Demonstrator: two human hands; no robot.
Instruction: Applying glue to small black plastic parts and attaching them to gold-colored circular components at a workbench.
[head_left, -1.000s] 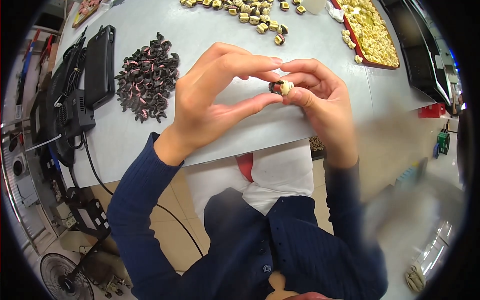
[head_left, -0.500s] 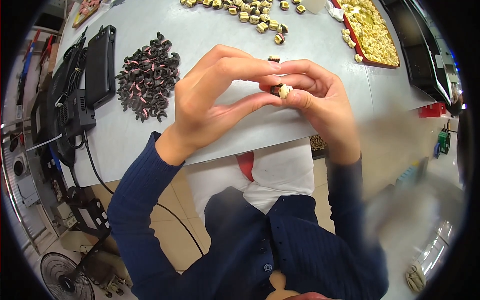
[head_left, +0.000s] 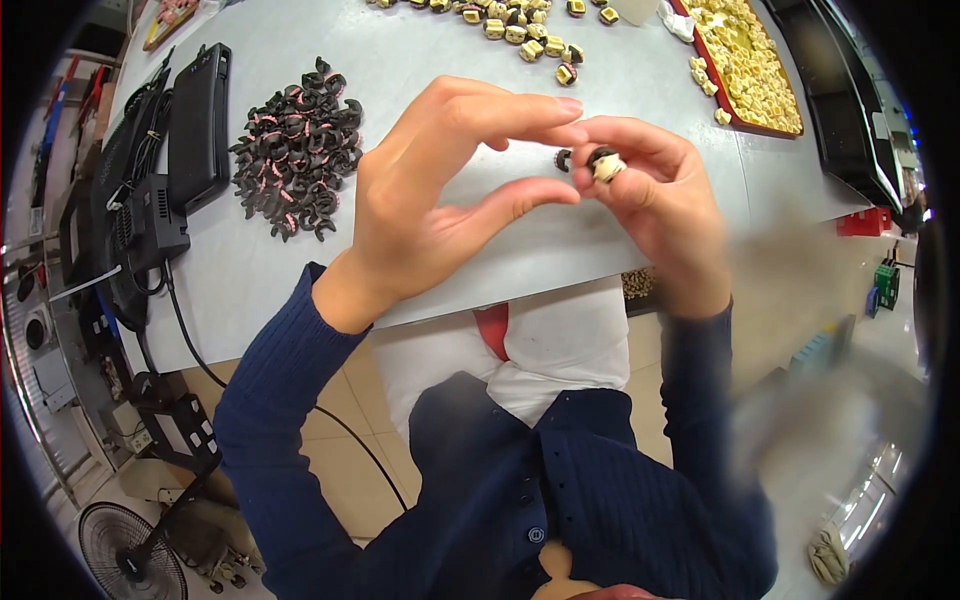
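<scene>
My right hand (head_left: pixel 668 195) pinches a small cream doll head (head_left: pixel 607 168) with a black hair-like cap between thumb and fingers. Just left of it, my left hand (head_left: pixel 420 190) is open, its thumb and fingers spread apart with nothing between them. Its fingertips come close to the fingers of my right hand. A small dark piece (head_left: pixel 564 160) shows beside my right fingertips; whether it lies on the table or is held I cannot tell. A pile of black curved pieces with pink edges (head_left: pixel 298 150) lies left of my left hand.
Beyond my hands, several cream-and-black small heads (head_left: pixel 515 33) lie scattered on the grey table (head_left: pixel 440 270). A red-rimmed tray (head_left: pixel 745 60) of cream pieces stands at the far right. A black box-shaped device (head_left: pixel 200 125) and cables sit at the left.
My hands have come apart: the left has let go of the head and its fingers opened. The right has moved slightly right with the head, its cream side now in sight.
</scene>
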